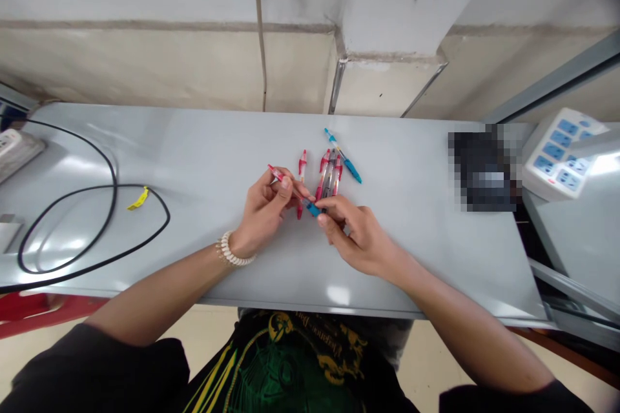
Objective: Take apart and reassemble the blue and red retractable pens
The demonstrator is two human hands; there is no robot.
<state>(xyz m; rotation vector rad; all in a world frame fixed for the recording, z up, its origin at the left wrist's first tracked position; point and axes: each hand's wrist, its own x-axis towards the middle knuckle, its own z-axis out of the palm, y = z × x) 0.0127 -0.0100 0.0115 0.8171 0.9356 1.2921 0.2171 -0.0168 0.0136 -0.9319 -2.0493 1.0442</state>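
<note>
A slim pen [277,173] slants between my hands, its red clip end up and left, a blue grip at its lower right end. My left hand [265,206], with a pale bracelet at the wrist, pinches its upper part. On the blue grip [314,209], the fingers of my right hand [361,235] are closed. Just behind lies a red-and-clear pen [303,161], partly covered by my left fingers. Several red and dark clear-barrelled pens [330,174] lie side by side beyond my right hand. A blue pen [346,160] rests at an angle right of them.
On the left, a black cable [113,206] with a yellow tag [139,199] loops over the grey table [217,148]. A white power strip [557,155] stands at the right, beside a dark blurred object [482,171]. The wall [169,64] runs along the table's back edge.
</note>
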